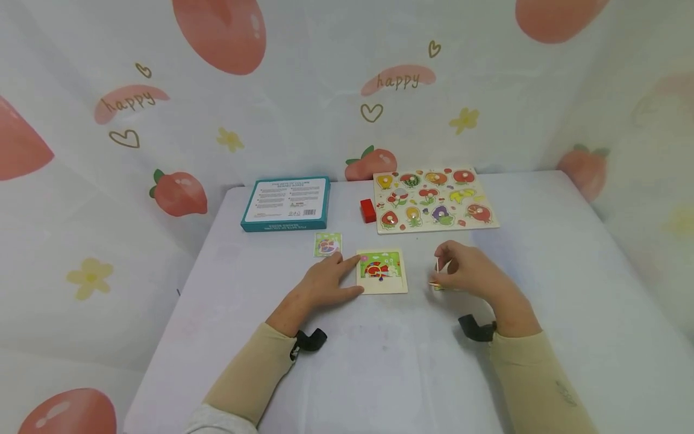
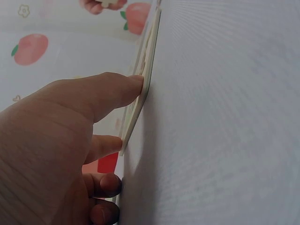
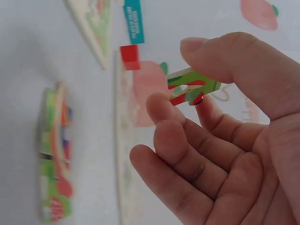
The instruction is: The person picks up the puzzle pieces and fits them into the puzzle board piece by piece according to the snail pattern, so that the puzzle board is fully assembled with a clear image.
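Observation:
A small wooden jigsaw board (image 1: 387, 287) with a snail picture lies in front of me; its upper part shows fitted pieces, its lower strip bare wood. My left hand (image 1: 325, 283) lies at the board's left side, index finger and thumb extended and touching its edge, as the left wrist view also shows. To the right of the board, my right hand (image 1: 473, 272) pinches a green and red puzzle piece (image 3: 192, 86) between thumb and index finger. Below that hand, more puzzle pieces (image 3: 56, 159) lie on the table, blurred in the right wrist view and mostly hidden in the head view.
A picture card (image 1: 328, 243) with a snail lies beyond my left hand. Farther back stand a teal and white box (image 1: 287, 202), a red block (image 1: 368, 211) and a wooden fruit peg puzzle (image 1: 434, 202). A white cloth with printed fruit hangs behind the table.

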`<state>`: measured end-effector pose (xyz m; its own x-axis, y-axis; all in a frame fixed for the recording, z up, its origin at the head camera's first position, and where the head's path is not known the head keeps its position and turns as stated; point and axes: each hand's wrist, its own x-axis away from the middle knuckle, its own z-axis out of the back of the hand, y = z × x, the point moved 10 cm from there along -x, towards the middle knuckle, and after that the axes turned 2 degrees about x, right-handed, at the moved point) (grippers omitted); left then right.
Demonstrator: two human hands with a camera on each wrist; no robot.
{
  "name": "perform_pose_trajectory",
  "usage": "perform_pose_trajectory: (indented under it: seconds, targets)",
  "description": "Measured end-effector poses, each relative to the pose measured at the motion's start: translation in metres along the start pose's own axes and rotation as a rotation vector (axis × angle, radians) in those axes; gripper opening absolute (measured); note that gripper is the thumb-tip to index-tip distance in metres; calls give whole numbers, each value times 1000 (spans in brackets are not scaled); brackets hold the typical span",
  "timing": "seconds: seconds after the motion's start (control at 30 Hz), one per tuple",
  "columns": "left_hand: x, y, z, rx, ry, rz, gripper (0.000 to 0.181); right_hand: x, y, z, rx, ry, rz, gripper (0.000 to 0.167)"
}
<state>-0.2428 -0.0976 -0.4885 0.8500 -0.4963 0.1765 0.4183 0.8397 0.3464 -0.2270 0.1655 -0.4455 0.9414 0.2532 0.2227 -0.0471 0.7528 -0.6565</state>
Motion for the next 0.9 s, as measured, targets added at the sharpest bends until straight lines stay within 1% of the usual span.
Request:
perform_pose_trajectory:
  seconds: [0.23,0.4,0.63,0.8,0.9]
  targets:
    - [0,0,-1,-3,-13,3,78,8,-21,24,36,69,74,41]
    - [0,1,0,-4,-11,-2,78,10,-36,35,68,114,143,43]
    - [0,0,-1,-5,-1,-5,78,11,-57,36,70,127,176,46]
    - [-1,-1,0,-7,3,-10,78,9,-70,33,89,161,219,46]
    - [-2,-1,-2,-13,1,-12,78,6,-76,30,79,172,235,46]
